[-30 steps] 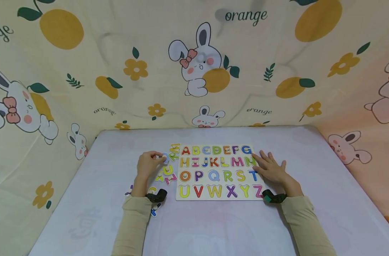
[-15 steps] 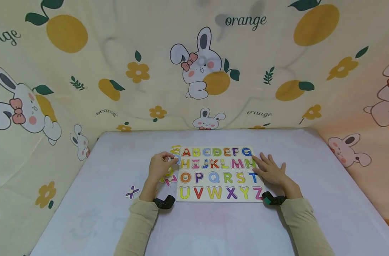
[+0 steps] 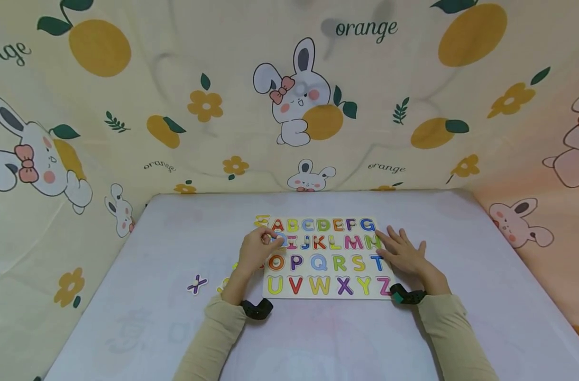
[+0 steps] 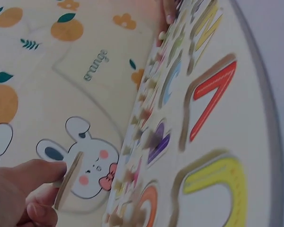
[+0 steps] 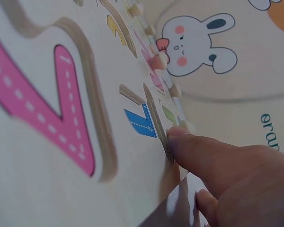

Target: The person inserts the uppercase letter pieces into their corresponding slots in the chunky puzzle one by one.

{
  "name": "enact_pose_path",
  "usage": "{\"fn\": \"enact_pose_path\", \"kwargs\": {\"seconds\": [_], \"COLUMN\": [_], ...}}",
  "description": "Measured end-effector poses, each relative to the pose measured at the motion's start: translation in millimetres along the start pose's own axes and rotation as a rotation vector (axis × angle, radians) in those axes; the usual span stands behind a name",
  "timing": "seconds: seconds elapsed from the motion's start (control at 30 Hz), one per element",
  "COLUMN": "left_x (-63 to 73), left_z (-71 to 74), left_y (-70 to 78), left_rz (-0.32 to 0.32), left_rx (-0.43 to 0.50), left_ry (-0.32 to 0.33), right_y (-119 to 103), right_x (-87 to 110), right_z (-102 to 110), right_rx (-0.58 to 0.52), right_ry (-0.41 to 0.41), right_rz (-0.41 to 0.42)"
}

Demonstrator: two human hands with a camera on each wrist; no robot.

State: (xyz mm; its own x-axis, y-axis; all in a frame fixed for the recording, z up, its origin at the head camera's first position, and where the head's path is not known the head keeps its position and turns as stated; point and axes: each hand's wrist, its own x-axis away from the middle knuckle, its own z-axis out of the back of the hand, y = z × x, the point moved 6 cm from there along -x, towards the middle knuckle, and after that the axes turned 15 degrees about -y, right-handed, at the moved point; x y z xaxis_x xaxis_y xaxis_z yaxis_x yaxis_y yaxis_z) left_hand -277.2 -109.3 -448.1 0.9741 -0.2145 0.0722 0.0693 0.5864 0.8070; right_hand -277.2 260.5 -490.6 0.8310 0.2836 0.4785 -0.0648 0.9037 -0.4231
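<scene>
Placing a blue letter (image 3: 283,237) seems the step: the left hand (image 3: 256,250) pinches it over the left of the board (image 3: 305,273), the splayed right hand (image 3: 405,252) touches the right edge, and the next move likely needs aligning above the Q slot (image 3: 318,262).

Left hand (image 3: 257,251) sits below and left of frame centre, thumb and forefinger pinched; left forearm (image 3: 210,338) slants up from lower edge. Right hand (image 3: 403,251), right of centre: fingers spread, pointing upper left.
</scene>
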Motion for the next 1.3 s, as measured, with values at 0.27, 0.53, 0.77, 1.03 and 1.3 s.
{"fn": "enact_pose_path", "kwargs": {"seconds": [0.27, 0.53, 0.77, 1.03, 1.3], "left_x": [-2.8, 0.3, 5.4, 5.4, 4.4], "left_z": [-17.2, -37.0, -60.5, -77.4, -82.7], "left_y": [10.1, 19.8, 31.3, 37.3, 39.7], "left_rz": [-0.044, -0.071, -0.055, -0.051, -0.011], "left_rx": [0.089, 0.033, -0.056, -0.128, -0.221], "left_ry": [-0.08, -0.108, -0.136, -0.154, -0.141], "right_y": [-2, -1, 0, 1, -3], "right_x": [0.4, 0.2, 1.5, 2.0, 2.9], "right_z": [4, 4, 3, 1, 1], "right_rx": [-0.002, 0.004, -0.001, -0.006, -0.014], "right_ry": [0.003, 0.009, 0.0, 0.011, 0.003], "right_rz": [0.005, 0.013, 0.009, 0.007, 0.009]}}
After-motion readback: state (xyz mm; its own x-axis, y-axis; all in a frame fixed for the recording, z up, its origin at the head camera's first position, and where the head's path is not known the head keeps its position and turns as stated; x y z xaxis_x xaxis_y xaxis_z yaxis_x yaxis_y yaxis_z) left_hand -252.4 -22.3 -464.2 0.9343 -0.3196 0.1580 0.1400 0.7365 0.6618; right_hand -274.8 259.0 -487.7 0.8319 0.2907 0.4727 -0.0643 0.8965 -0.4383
